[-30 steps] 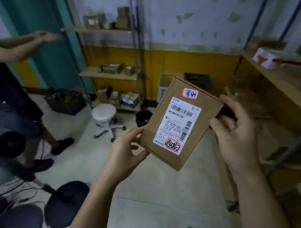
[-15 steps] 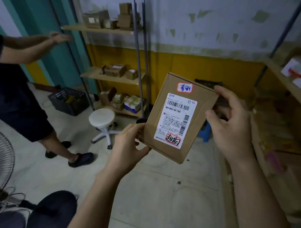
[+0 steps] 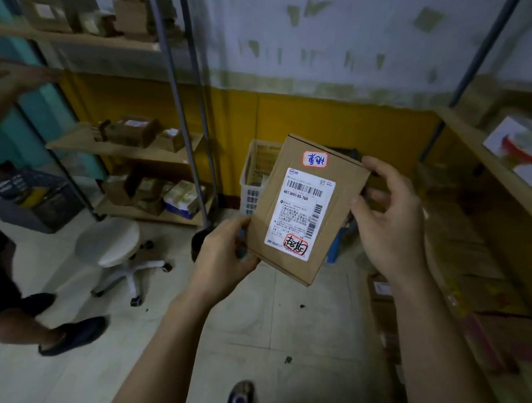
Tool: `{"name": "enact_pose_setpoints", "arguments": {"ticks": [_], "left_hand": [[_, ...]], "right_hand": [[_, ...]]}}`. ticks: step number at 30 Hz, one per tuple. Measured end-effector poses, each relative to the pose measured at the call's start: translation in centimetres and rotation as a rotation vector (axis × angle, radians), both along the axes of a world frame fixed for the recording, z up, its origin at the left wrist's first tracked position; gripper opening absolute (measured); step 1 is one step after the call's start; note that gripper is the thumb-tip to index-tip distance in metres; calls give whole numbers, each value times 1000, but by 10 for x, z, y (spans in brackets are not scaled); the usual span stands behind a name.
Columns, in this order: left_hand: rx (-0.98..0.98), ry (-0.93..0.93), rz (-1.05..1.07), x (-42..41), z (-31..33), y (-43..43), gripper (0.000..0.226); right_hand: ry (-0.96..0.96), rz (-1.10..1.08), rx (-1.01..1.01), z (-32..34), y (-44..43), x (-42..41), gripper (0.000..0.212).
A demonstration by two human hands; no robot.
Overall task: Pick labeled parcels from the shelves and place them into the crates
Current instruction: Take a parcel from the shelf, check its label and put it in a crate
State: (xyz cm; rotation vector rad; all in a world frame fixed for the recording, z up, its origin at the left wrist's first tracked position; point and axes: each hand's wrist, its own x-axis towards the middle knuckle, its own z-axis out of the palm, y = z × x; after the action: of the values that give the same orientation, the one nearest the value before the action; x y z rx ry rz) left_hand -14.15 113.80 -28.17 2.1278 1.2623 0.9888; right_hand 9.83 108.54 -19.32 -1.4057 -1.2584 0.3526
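A flat brown cardboard parcel (image 3: 336, 234) with a white shipping label and two red-edged stickers is held up in front of me, tilted. My left hand (image 3: 223, 257) grips its lower left corner. My right hand (image 3: 391, 217) holds its upper right edge with curled fingers. A white slatted crate (image 3: 256, 174) stands on the floor against the yellow wall, just behind the parcel. A dark crate (image 3: 32, 205) sits on the floor at the far left.
A shelf rack (image 3: 130, 151) at the left carries several cardboard parcels. A wooden shelf (image 3: 495, 167) runs along the right with a white box (image 3: 520, 150). A white wheeled stool (image 3: 112, 244) stands on the floor. Another person (image 3: 17, 298) stands at the left.
The view has closed in on the white crate and the back wall. The parcel stays gripped by both hands. The other person has stepped further left.
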Motion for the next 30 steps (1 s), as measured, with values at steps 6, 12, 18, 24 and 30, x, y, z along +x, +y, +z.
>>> {"name": "enact_pose_setpoints", "arguments": {"ticks": [6,12,18,24,30], "left_hand": [[-82,-3,-141,41,21,132,59],[-224,-96,-188,85,0,214,61],[-370,-179,-209,150,-24,291,72],[-419,-214,-250,229,-33,382,62],[-405,-281,-131,288,-42,456,43]], "right_hand": [[16,-117,-28,12,104,33,53],[14,-185,-51,-1,184,75,46],[28,-193,-54,-20,266,132,40],[69,-124,-51,-31,370,222,36],[56,-30,-97,-37,467,296,37]]}}
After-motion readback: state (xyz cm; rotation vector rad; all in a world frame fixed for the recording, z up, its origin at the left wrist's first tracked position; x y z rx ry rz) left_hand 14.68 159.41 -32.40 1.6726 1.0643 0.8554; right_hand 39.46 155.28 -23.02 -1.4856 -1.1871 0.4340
